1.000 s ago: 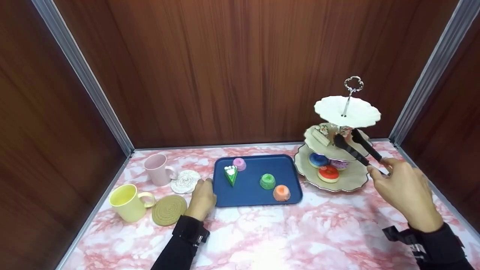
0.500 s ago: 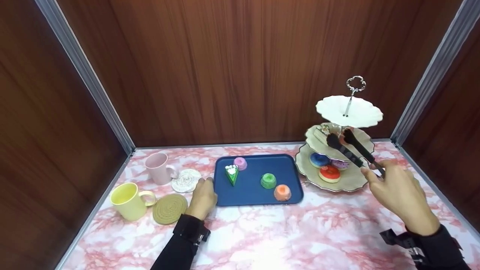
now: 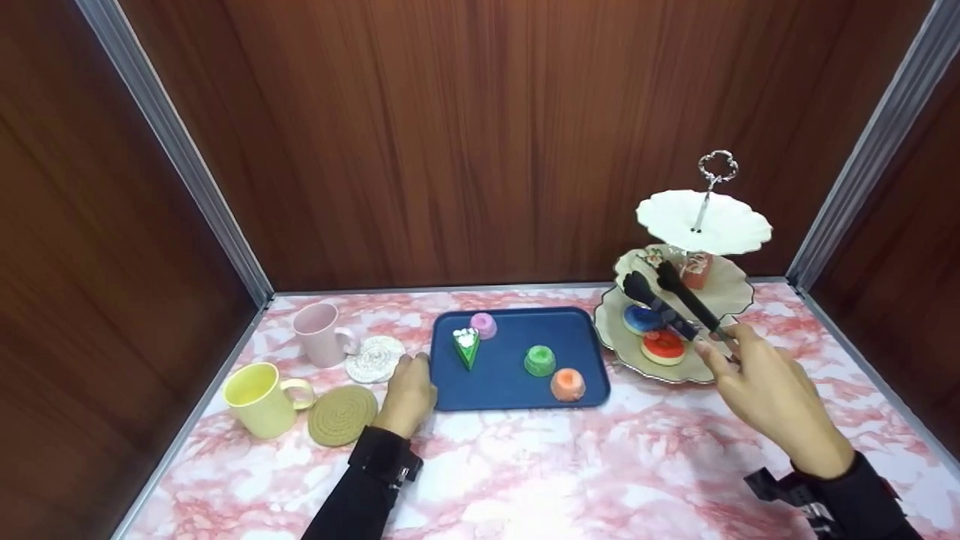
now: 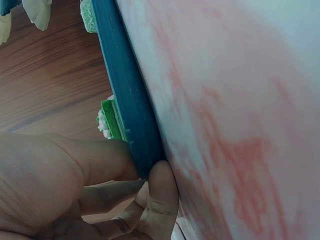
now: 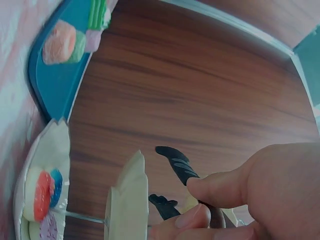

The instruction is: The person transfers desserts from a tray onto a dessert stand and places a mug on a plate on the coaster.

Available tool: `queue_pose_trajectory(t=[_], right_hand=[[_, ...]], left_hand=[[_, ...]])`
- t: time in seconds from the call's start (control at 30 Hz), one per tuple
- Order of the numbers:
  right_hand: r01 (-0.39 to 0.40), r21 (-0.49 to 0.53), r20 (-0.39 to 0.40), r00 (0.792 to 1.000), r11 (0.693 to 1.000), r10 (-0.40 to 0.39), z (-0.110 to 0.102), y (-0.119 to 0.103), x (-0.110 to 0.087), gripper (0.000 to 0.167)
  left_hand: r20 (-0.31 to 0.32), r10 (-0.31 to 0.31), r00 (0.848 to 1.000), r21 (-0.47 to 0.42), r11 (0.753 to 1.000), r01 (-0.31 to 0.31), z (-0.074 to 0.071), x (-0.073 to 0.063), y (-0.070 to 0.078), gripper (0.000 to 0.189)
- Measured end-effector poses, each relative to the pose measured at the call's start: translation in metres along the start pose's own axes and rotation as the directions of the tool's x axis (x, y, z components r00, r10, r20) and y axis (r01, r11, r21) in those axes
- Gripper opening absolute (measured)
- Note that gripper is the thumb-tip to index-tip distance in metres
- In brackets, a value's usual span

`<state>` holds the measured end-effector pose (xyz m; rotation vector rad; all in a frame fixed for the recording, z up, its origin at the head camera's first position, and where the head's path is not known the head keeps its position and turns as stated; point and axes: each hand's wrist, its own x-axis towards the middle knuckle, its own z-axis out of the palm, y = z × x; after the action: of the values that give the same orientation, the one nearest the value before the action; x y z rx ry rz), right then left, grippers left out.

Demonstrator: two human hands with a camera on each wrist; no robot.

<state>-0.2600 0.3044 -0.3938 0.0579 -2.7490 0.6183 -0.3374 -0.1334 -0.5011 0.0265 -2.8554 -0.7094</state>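
Note:
My left hand (image 3: 409,394) pinches the left edge of a blue tray (image 3: 502,382), thumb above and a finger beneath in the left wrist view. On the tray sit a green cake wedge (image 3: 466,349) and pink (image 3: 483,325), green (image 3: 539,361) and orange (image 3: 568,385) small molded cakes. With curled fingers my right hand (image 3: 772,394) holds black tongs (image 3: 696,304), tips apart, over the left side of a three-tier stand's middle plate (image 3: 731,296). Behind the tips a pale cake slice (image 3: 651,257) is largely hidden. A reddish cake piece (image 3: 697,271) stands to their right.
Red (image 3: 663,348) and blue (image 3: 640,319) donuts lie on the stand's bottom plate (image 3: 660,373). The top plate (image 3: 679,217) overhangs the middle one. At left are pink (image 3: 316,336) and yellow (image 3: 260,405) mugs and white (image 3: 375,358) and tan (image 3: 343,415) coasters.
My right hand has carried the tongs leftward across the middle plate, from near the reddish cake piece to the pale slice. My left hand stays on the tray's edge.

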Motion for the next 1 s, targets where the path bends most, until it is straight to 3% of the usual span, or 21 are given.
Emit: queue_pose_trajectory(t=[0.37,0.63,1.0], right_hand=[[0.064,0.021,0.021,0.998,0.998,-0.064,0.022,-0.007,-0.001,0.05],[0.096,0.047,0.085,0.991,0.994,-0.1,0.038,-0.011,-0.001,0.059],[0.138,0.053,0.117,0.983,0.989,-0.143,0.064,-0.016,-0.001,0.04]], left_hand=[[0.015,-0.011,1.0,-0.005,1.0,0.011,0.0,0.002,0.0,0.042],[0.011,-0.013,1.0,-0.009,1.0,0.013,0.001,0.002,0.0,0.041],[0.018,-0.02,1.0,0.01,1.0,0.02,0.002,0.003,0.0,0.039]])
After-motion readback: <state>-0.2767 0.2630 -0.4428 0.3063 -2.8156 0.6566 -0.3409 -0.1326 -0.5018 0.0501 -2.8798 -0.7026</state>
